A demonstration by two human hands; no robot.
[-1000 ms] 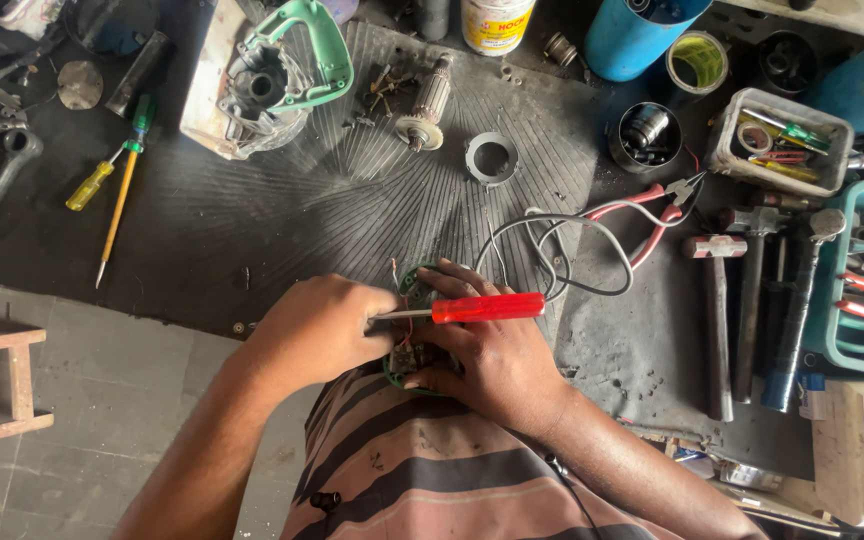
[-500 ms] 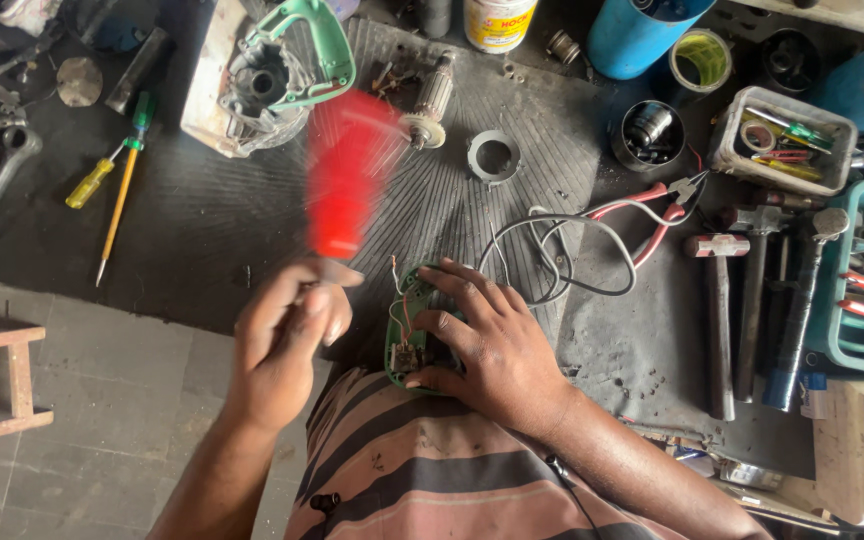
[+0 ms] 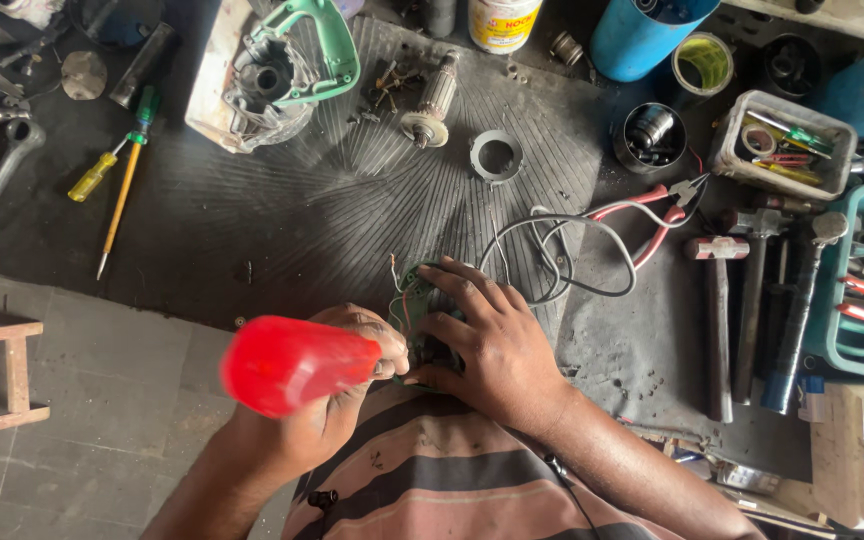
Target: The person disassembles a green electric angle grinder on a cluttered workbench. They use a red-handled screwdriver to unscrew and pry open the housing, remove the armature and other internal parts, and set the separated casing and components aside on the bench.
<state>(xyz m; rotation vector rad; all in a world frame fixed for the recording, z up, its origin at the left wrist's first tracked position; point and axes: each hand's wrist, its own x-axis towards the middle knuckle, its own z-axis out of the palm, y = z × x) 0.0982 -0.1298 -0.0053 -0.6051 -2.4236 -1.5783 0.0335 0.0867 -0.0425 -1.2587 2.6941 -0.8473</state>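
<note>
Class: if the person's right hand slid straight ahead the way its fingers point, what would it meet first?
Probably the small green part under the right hand fingertips; beyond that, bare ribbed black mat. Depth is unclear.

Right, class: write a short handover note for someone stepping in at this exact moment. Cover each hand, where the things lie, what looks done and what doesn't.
Left hand: gripping a red-handled screwdriver, handle pointing left and blurred, tip toward the green part.
Right hand: pressed flat on the green part, steadying it at the mat's near edge.
Nearby: grey cable running from the part; red pliers, hammers to the right; yellow screwdriver on the left.
Done: the part has wires exposed.
Left: cannot tell how far the screw work has got; the hands hide it.
</note>
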